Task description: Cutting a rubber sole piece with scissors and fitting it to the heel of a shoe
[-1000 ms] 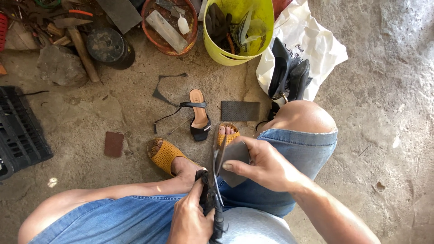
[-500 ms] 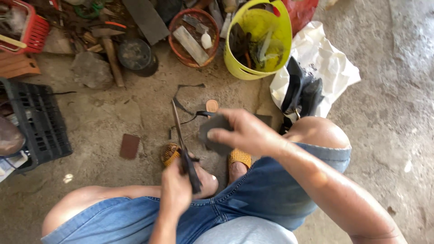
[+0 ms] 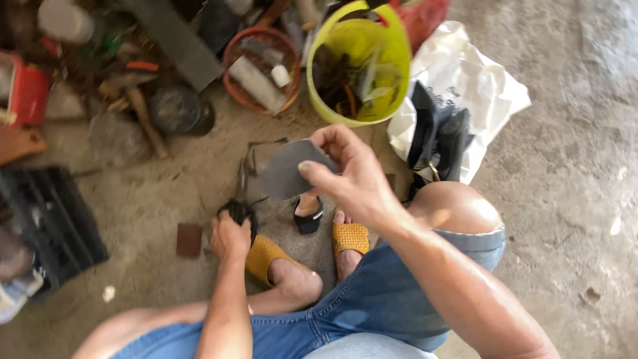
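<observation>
Our right hand (image 3: pixel 355 176) pinches a flat dark grey piece of sheet material (image 3: pixel 289 169) between thumb and fingers, holding it up above our feet, while our left hand (image 3: pixel 229 234) is closed around the black handles of a pair of scissors (image 3: pixel 240 199) whose blades point up toward that piece. We judge the chief risk to lie with the blades: they stand close to the fingertips that hold the sheet, and a slip could nick them or cut the piece crooked; the light pinch could also let the sheet drop to the floor (image 3: pixel 565 166). Below the hands sit our feet in yellow woven sandals (image 3: pixel 350 237), with a small dark-strapped sandal (image 3: pixel 308 216) lying between them, right under the work. A brown scrap (image 3: pixel 189 239) lies on the floor just left of the left hand. Farther out, a yellow-green bucket (image 3: pixel 392 60) holds tools, a round orange basket (image 3: pixel 259 66) beside it holds bottles, and a white bag (image 3: pixel 465 86) with black items lies by our right knee. A black crate (image 3: pixel 46 226) stands well to the left, beside blurred clutter.
</observation>
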